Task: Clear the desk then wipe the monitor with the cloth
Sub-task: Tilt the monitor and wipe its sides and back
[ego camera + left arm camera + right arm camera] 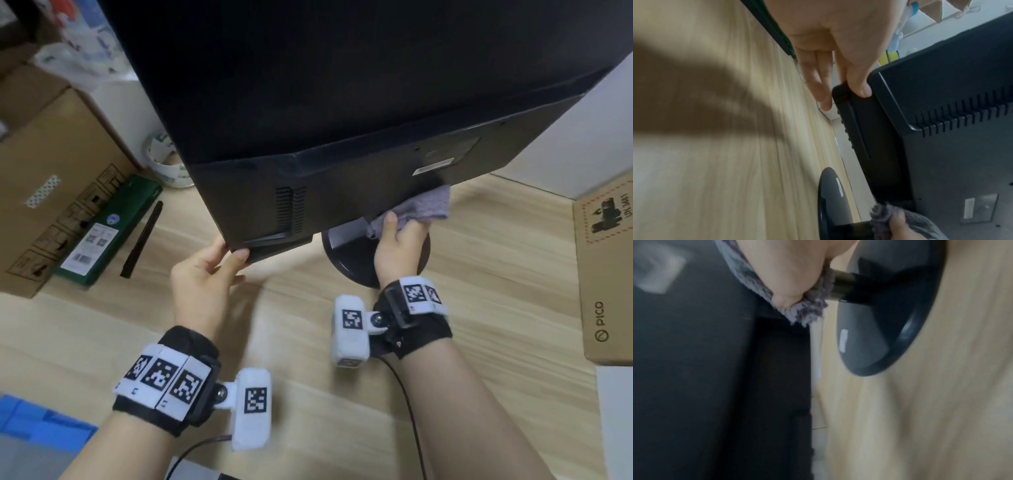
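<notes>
A black monitor stands on the wooden desk with its back toward me, on a round dark base. My left hand grips its lower left corner, thumb on the rear casing; in the left wrist view the thumb of my left hand presses the monitor edge. My right hand holds a grey-purple cloth against the monitor's lower back by the stand neck. In the right wrist view, my right hand pinches the cloth beside the base.
On the left lie a cardboard box, a green flat box, a black pen and a tape roll. A PICO carton sits at the right edge. A blue crate is at lower left.
</notes>
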Action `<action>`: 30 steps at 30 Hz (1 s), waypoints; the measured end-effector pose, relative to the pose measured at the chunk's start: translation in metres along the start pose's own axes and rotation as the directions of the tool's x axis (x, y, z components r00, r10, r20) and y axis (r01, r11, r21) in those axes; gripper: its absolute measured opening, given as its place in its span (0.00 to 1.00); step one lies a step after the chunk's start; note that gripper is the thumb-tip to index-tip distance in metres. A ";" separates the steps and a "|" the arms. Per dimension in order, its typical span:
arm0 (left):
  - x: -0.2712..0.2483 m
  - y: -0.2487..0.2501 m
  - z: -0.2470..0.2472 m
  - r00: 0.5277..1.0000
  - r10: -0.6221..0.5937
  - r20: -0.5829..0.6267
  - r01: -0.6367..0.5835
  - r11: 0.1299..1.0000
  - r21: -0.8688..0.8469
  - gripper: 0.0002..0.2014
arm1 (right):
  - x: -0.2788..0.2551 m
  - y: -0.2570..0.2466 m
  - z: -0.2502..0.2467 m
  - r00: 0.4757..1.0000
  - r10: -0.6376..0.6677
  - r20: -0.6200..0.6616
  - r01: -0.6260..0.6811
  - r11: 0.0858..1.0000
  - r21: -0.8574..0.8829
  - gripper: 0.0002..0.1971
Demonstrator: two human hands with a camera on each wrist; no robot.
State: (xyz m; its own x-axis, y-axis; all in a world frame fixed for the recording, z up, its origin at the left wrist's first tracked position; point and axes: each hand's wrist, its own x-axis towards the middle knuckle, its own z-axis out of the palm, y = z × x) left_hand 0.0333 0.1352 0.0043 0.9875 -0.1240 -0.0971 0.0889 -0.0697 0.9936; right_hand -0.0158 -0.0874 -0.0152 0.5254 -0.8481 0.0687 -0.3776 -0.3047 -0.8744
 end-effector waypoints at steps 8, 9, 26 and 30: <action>-0.009 0.007 -0.007 0.996 0.053 0.075 -0.063 0.988 0.138 0.17 | -0.006 0.025 -0.006 0.984 0.160 0.073 -0.132 0.947 -0.294 0.19; -0.010 0.007 -0.007 0.995 0.055 0.085 -0.067 0.988 0.137 0.16 | -0.008 0.024 -0.010 0.966 0.228 0.122 -0.171 0.917 -0.361 0.20; -0.023 0.068 0.001 0.910 0.131 0.394 -0.106 0.991 -0.085 0.39 | -0.085 -0.064 0.008 0.939 -0.140 0.315 0.011 0.925 0.381 0.24; -0.030 0.067 -0.004 0.863 0.132 0.487 -0.111 0.991 -0.073 0.40 | -0.125 -0.045 0.020 0.876 -0.317 0.363 0.261 0.945 0.195 0.43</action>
State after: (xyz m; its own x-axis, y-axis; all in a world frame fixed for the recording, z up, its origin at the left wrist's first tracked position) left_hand 0.0104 0.1384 0.0735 0.8010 -0.5984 0.0197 -0.0119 0.0170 0.9998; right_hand -0.0497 0.0410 0.0059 0.8571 -0.4887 0.1631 -0.0707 -0.4252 -0.9023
